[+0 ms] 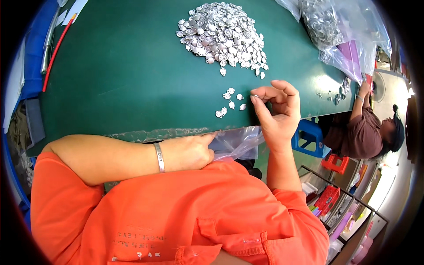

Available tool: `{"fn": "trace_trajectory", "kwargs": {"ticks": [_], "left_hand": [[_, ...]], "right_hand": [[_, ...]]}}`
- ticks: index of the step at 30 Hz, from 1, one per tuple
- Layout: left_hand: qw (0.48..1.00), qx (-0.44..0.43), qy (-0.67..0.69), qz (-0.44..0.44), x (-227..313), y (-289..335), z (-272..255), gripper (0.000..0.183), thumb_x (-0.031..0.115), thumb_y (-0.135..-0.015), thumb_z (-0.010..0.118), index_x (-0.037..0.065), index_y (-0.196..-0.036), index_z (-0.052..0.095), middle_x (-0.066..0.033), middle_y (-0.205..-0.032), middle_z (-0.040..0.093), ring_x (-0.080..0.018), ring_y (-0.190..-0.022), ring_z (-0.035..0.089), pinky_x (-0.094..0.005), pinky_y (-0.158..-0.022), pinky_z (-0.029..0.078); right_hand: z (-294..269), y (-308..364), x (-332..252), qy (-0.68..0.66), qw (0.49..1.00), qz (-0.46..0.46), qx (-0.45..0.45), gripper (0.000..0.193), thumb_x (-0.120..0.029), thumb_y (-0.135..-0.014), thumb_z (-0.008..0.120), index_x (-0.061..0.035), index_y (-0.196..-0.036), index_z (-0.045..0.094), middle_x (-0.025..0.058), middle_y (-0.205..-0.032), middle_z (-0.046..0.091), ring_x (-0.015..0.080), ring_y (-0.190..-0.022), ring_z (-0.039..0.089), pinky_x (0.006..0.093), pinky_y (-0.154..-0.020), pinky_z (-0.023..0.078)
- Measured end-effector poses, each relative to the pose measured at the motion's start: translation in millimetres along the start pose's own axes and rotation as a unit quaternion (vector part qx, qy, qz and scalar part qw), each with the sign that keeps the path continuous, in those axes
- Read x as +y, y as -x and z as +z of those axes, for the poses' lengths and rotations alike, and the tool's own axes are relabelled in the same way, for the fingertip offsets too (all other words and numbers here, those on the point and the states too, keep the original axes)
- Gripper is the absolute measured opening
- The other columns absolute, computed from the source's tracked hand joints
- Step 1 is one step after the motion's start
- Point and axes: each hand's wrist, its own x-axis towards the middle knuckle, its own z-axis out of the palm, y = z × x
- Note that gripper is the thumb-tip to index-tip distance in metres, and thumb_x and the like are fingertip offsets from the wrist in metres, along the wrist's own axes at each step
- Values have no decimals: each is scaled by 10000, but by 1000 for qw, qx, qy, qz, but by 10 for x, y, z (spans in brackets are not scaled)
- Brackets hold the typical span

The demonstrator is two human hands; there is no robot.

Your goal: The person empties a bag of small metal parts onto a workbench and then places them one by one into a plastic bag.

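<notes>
Between the thumb and forefinger of my right hand (pixel 280 110) is a small silvery metal charm (pixel 255 96), held just above the green table; the other fingers are curled. My left hand (pixel 190 152) is closed at the table's near edge, gripping the rim of a clear plastic bag (pixel 238 141) that hangs there; its fingertips are partly hidden. A few loose charms (pixel 232 104), small and round with a loop, lie left of my right hand. Farther back is a large heap of the same charms (pixel 225 35).
A red rod (pixel 57 53) and a metal tube (pixel 46 53) lie along the table's left side. Clear bags of metal parts (pixel 324 31) stand at the far right. Another person (pixel 364 128) works at the right, near a blue stool (pixel 309 137).
</notes>
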Motion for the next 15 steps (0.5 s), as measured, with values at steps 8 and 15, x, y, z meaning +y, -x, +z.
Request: {"fn": "trace_trajectory", "kwargs": {"ticks": [8,15], "left_hand": [[1000,12,3,-9,12,-1,-38,191,141,-718,565,-44,-725,611,-389,-1175,468,-431,-977,585,-402,-831,501],[999,-22,19,-34,48,-5,-79,182,127,-727,560,-42,-761,615,-388,-1173,468,-436,-987,581,-397,-834,501]], "right_hand": [[-256,59,-241,67,970,-71,-221,124,69,-684,700,-1,-779,663,90,-795,641,207,-714,607,283,-618,490],[-107,79,-80,258,951,-99,-141,215,44,-684,708,-41,-876,667,93,-931,624,249,-834,586,295,-710,476]]}}
